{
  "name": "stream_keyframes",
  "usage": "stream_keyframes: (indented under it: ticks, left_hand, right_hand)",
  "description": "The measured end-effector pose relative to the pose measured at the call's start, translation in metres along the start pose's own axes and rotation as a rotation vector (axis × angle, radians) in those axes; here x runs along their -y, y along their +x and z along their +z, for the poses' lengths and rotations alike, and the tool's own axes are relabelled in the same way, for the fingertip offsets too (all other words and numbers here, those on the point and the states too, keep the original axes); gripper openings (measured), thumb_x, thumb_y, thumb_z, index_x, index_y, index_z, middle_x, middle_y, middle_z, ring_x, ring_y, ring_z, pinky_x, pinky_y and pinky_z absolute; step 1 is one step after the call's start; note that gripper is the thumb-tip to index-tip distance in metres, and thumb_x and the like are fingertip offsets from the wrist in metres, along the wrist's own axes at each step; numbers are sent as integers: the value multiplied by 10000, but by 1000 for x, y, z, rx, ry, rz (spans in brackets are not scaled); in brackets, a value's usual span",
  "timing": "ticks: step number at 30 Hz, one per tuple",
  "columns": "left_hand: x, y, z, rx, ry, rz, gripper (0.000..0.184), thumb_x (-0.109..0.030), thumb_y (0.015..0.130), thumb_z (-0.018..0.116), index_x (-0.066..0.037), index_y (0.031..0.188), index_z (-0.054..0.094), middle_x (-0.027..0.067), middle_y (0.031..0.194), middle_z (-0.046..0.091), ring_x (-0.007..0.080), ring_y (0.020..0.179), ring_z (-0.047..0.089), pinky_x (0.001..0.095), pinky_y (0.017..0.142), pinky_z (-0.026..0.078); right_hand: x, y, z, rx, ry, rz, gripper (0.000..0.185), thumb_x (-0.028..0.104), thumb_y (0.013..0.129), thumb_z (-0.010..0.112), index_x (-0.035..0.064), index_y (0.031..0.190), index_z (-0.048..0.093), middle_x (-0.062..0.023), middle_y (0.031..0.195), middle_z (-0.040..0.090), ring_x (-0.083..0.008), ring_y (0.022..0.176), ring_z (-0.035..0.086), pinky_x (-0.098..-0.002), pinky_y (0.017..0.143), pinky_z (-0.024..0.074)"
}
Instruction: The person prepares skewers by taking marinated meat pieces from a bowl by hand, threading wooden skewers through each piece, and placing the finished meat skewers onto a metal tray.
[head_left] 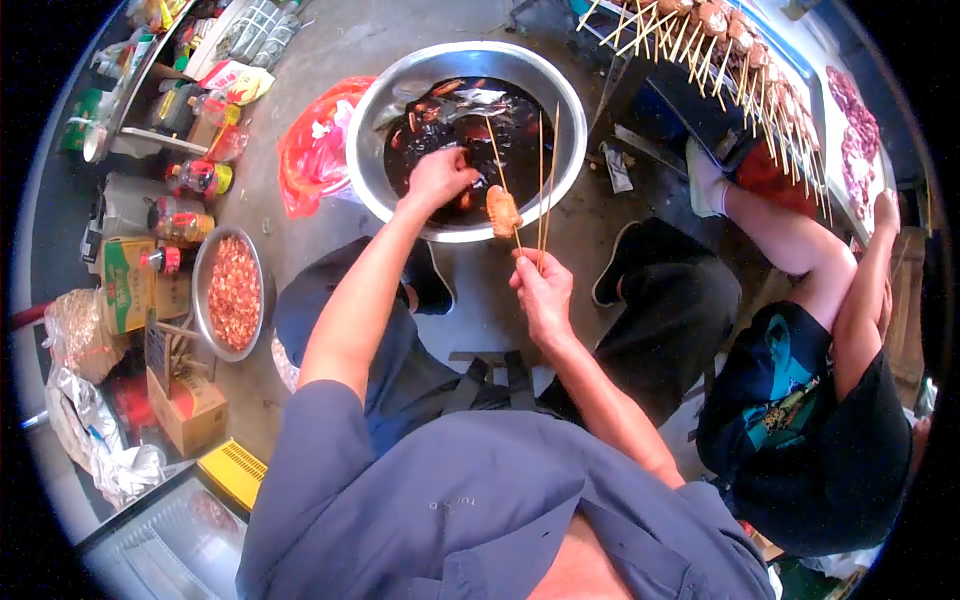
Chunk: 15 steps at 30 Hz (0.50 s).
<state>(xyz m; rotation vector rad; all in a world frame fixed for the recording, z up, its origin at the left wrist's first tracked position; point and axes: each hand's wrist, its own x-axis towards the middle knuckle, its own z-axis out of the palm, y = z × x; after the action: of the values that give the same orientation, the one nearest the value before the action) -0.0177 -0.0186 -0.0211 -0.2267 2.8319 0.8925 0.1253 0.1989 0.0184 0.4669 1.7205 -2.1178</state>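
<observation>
A large metal basin of dark liquid, with reddish-brown pieces in it, stands on the floor before me. Over its lower left part is my left hand, fingers bent together at the liquid's surface; whatever they hold is too small to make out. Near the basin's front rim my right hand is closed round several thin wooden skewers. One of these skewers runs through a browned piece of meat, which hangs over the rim.
Left of me are a bowl of reddish chopped pieces, bottles and cardboard boxes. A red plastic bag touches the basin's left side. At right, a person sits beside a table bearing skewered meat.
</observation>
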Motion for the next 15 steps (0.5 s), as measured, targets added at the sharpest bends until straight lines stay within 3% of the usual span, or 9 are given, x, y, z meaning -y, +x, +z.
stream_keyframes:
  ticks: [1, 3, 7, 9, 11, 12, 13, 15]
  left_hand:
    - [-3, -5, 3, 118, 40, 16, 406, -403, 721, 667, -39, 898, 635, 166, 877, 662, 323, 846, 642, 412, 723, 497]
    - [-9, -11, 14, 145, 241, 74, 416, -415, 727, 663, -43, 911, 635, 178, 913, 658, 347, 884, 628, 431, 738, 495]
    - [-5, -3, 21, 248, 268, 85, 402, -313, 662, 683, -32, 944, 633, 196, 941, 650, 364, 923, 616, 443, 767, 493]
    - [0, -1, 23, 175, 218, 134, 385, -241, 613, 699, -21, 923, 635, 190, 892, 652, 340, 868, 631, 420, 728, 496]
    - [4, 3, 23, 311, 67, 37, 372, -174, 578, 728, -19, 901, 628, 144, 804, 653, 278, 772, 633, 381, 675, 492]
    - [8, 4, 22, 259, -50, 28, 308, -121, 592, 733, -17, 855, 611, 93, 718, 636, 204, 661, 599, 335, 601, 472]
    - [10, 6, 22, 332, -368, -131, 225, -80, 634, 723, -28, 815, 601, 67, 705, 622, 163, 600, 575, 301, 540, 454]
    - [5, 2, 8, 349, -708, -237, 184, -39, 673, 706, -37, 819, 594, 65, 741, 621, 144, 573, 563, 271, 507, 442]
  right_hand:
    - [0, 0, 0, -1, 0, 0, 222, 145, 902, 547, -20, 1035, 610, -2, 660, 564, -66, 558, 481, -217, 494, 375]
    - [0, 1, 0, 0, -19, -34, 222, 143, 903, 545, -23, 1036, 609, -4, 664, 566, -67, 563, 486, -217, 497, 378]
    - [2, 0, -3, -9, -39, -26, 224, 142, 903, 544, -22, 1040, 610, -7, 664, 566, -68, 572, 494, -215, 507, 387]
    - [2, 0, -4, -20, -29, 8, 224, 142, 902, 544, -19, 1043, 611, -10, 666, 569, -70, 572, 499, -216, 512, 395]
    - [0, 1, -4, -21, -20, -7, 222, 142, 902, 544, -17, 1043, 612, -7, 662, 569, -68, 565, 494, -215, 505, 391]
    - [-2, 2, -4, -22, -11, -22, 221, 142, 902, 545, -14, 1043, 612, -4, 659, 569, -67, 558, 489, -214, 498, 388]
    - [-3, 2, -5, -23, -10, -21, 221, 142, 902, 545, -14, 1043, 612, -4, 659, 569, -67, 558, 489, -214, 498, 388]
    - [-3, 2, -6, -31, -29, -13, 220, 147, 903, 546, -11, 1041, 613, 3, 654, 569, -62, 546, 478, -213, 486, 377]
